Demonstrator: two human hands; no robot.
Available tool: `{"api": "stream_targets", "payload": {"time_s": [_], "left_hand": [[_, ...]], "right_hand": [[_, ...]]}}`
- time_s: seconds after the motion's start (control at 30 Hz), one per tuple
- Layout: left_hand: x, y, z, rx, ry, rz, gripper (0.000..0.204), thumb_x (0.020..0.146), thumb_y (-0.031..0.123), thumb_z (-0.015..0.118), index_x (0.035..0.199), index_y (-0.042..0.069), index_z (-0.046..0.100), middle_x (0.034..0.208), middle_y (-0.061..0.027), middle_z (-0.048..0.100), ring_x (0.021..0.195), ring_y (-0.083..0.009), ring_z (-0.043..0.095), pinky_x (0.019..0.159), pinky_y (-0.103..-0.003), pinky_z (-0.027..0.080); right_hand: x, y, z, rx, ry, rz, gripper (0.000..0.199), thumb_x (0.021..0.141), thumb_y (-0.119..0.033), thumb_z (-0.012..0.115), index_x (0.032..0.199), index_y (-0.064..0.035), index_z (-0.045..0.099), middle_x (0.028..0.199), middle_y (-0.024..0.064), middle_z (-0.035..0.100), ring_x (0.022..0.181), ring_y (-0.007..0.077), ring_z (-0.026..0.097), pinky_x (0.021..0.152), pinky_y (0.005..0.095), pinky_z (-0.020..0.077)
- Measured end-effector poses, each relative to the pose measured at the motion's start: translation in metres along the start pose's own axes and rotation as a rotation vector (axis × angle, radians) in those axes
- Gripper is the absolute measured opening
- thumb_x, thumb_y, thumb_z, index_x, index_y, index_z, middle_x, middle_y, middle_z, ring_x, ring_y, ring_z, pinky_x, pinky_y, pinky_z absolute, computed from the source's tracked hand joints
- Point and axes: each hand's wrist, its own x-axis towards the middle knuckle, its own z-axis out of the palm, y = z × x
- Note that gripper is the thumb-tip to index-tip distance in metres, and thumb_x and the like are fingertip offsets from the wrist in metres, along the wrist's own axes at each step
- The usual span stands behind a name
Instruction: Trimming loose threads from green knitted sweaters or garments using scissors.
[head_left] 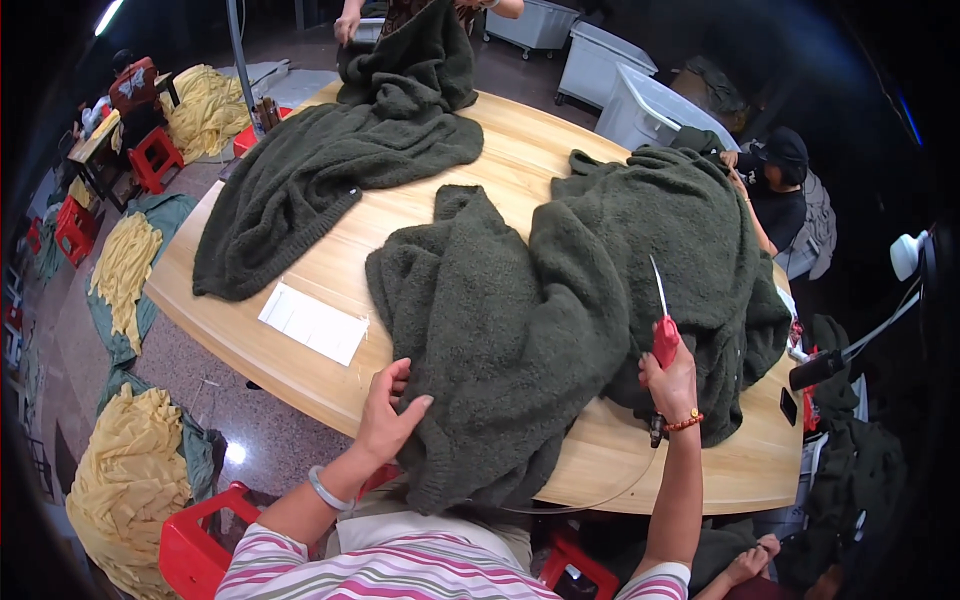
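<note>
A dark green fuzzy knit garment [480,330] lies bunched on the table in front of me. My left hand [388,415] is at its left edge, fingers and thumb spread, holding nothing. My right hand [672,385] grips a red-handled tool [665,340] with a long thin metal tip pointing away from me. A thin clear hose runs from the tool's lower end toward the table's near edge. Beyond the tip, a second dark green garment [680,220] is heaped on the right, against the first one.
The light wooden table [520,130] also bears a white paper sheet [313,323] and another green garment [320,190], lifted by a person opposite. Someone in a black cap [785,150] handles cloth at right. Red stools [200,540] and yellow cloth piles [130,490] stand left. A lamp [815,370] juts in.
</note>
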Motion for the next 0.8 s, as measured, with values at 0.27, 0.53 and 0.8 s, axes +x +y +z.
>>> {"api": "stream_targets", "payload": {"time_s": [0.27,0.53,0.8], "left_hand": [[-0.018,0.03,0.009,-0.179,-0.226,0.074,0.042,0.083,0.005,0.069,0.123,0.001,0.057,0.113,-0.009,0.064,0.102,-0.0156,0.06,0.09,-0.029,0.048],[-0.059,0.063,0.038,-0.113,-0.471,0.298,0.067,0.086,0.007,0.068,0.145,0.005,0.036,0.116,-0.0139,0.063,0.104,-0.0222,0.063,0.093,-0.03,0.047],[-0.04,0.038,0.075,-0.517,-0.691,-0.051,0.074,0.084,0.012,0.073,0.144,0.003,0.03,0.1,-0.0044,0.061,0.088,-0.009,0.055,0.079,-0.024,0.046]], "right_hand": [[-0.011,-0.161,0.101,-0.467,-0.292,-0.34,0.064,0.081,-0.046,0.072,0.127,-0.0076,0.05,0.091,0.0167,0.069,0.089,0.0352,0.068,0.079,0.0441,0.0526],[0.06,-0.121,0.2,-0.395,-0.401,-0.275,0.042,0.078,-0.016,0.066,0.116,-0.0023,0.057,0.112,0.0233,0.065,0.106,0.0385,0.062,0.094,0.0445,0.0488],[0.087,-0.04,0.051,-0.066,-0.045,-0.324,0.045,0.075,-0.016,0.079,0.114,-0.0012,0.061,0.097,0.0075,0.067,0.089,0.0154,0.062,0.083,0.0313,0.0499]]}}
